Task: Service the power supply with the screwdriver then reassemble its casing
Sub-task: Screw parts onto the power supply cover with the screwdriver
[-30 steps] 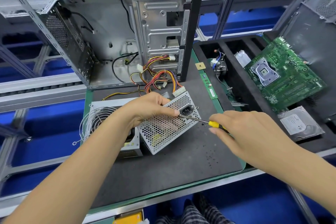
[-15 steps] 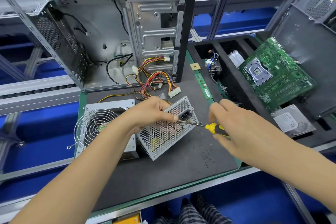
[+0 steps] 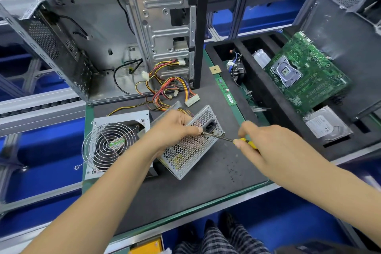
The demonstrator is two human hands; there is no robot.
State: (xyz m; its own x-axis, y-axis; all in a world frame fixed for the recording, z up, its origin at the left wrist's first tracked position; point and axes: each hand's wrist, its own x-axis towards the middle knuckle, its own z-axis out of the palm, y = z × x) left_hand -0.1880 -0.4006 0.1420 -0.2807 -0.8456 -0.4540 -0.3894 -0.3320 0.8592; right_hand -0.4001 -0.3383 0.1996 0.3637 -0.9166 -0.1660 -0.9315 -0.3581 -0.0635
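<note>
While the power supply (image 3: pixel 191 144) lies tilted on the dark mat (image 3: pixel 185 187), its perforated metal side faces up and toward the person, with the black power socket (image 3: pixel 210 127) near its upper right corner. Its left hand (image 3: pixel 175 130) grips the box from above, fingers curled over the top edge and the thumb pressed on the mesh just beside the socket. A screwdriver (image 3: pixel 231 140) reaches in from the right, its metal tip touching the panel just below the socket. Pinched in the right hand (image 3: pixel 274 148), its yellow handle shows between the fingertips.

Just left of the box lies the casing cover (image 3: pixel 132 117) with a round wire fan guard (image 3: pixel 105 146), flat on the mat. A bundle of coloured wires (image 3: pixel 165 93) runs from the back of the box into the open computer case (image 3: pixel 115 33) standing behind it. A green memory stick (image 3: pixel 225 90) lies along the mat's right edge. Beyond it, a black foam tray (image 3: pixel 268 97) holds a cooler fan (image 3: pixel 238 72), a green circuit board (image 3: pixel 305 80) and a hard drive (image 3: pixel 325 126).
</note>
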